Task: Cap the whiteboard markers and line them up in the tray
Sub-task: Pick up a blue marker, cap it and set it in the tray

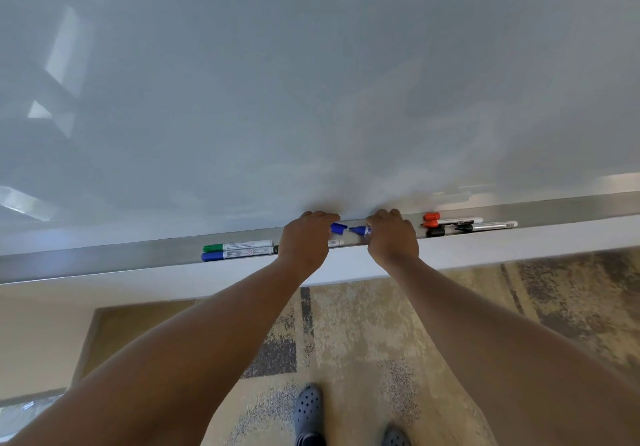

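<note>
My left hand (304, 239) pinches a blue cap (338, 228) just above the metal tray (104, 261). Facing it, my right hand (393, 237) grips an uncapped blue marker (362, 230), its tip pointing left at the cap, a small gap between them. A green-capped marker (237, 246) and a blue-capped marker (235, 254) lie side by side in the tray to the left. Another marker (336, 243) shows partly behind my left hand. To the right lie a red-capped marker (450, 218) and black markers (471, 228).
The whiteboard (311, 82) fills the upper view, with the tray along its lower edge. Below are a patterned carpet (363, 334) and my two feet in dark clogs (310, 411).
</note>
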Demonstrator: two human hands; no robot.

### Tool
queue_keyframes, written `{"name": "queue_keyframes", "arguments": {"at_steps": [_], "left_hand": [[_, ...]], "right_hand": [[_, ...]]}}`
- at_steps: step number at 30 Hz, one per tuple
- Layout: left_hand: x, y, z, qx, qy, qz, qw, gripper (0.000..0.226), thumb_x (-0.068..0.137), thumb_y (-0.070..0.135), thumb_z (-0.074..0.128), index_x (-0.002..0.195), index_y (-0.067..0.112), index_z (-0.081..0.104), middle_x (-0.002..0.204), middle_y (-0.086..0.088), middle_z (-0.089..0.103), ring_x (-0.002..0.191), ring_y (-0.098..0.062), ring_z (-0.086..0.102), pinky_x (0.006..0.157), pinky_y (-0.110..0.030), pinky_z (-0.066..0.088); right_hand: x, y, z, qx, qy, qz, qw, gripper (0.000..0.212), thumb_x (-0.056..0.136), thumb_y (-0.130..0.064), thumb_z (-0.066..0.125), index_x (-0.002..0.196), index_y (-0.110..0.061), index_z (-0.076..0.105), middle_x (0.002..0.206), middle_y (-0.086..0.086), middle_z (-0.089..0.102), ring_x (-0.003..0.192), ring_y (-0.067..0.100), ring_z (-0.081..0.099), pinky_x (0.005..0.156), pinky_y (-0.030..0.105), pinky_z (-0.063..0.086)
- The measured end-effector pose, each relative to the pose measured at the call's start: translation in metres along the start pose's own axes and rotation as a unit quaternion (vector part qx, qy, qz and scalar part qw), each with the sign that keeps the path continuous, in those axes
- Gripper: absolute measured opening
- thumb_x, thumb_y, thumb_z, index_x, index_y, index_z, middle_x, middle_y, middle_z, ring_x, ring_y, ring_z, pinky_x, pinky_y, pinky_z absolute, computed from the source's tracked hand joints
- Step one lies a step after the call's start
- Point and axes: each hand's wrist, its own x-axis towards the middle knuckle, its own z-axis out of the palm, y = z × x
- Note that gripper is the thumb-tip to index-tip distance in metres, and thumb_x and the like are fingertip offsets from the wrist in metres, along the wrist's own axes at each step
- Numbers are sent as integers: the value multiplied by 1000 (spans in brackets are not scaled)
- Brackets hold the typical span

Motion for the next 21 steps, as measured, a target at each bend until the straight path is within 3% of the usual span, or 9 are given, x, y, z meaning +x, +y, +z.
{"name": "queue_keyframes", "arguments": {"at_steps": [5,12,21], "left_hand": [[14,16,4,108,-12,77,991,49,91,1,56,135,22,56,124,-1,66,110,-22,61,89,-37,54],[22,27,2,264,-73,122,954,17,90,9,63,102,19,70,92,1,72,81,-19,68,74,-30,55],[29,36,1,297,-91,133,941,23,87,4,60,100,19,69,96,0,70,89,-22,69,71,-31,51]], "right_hand": [[4,8,4,-10,2,-1,1000,29,92,-12,50,119,-13,62,117,5,60,109,26,49,86,36,44],[9,18,6,-14,19,-8,1000,25,92,-17,52,114,-13,65,114,6,61,108,29,48,85,40,41],[0,27,2,19,49,-4,999,26,90,-15,56,115,-15,63,113,5,60,107,28,49,85,41,41]]}}
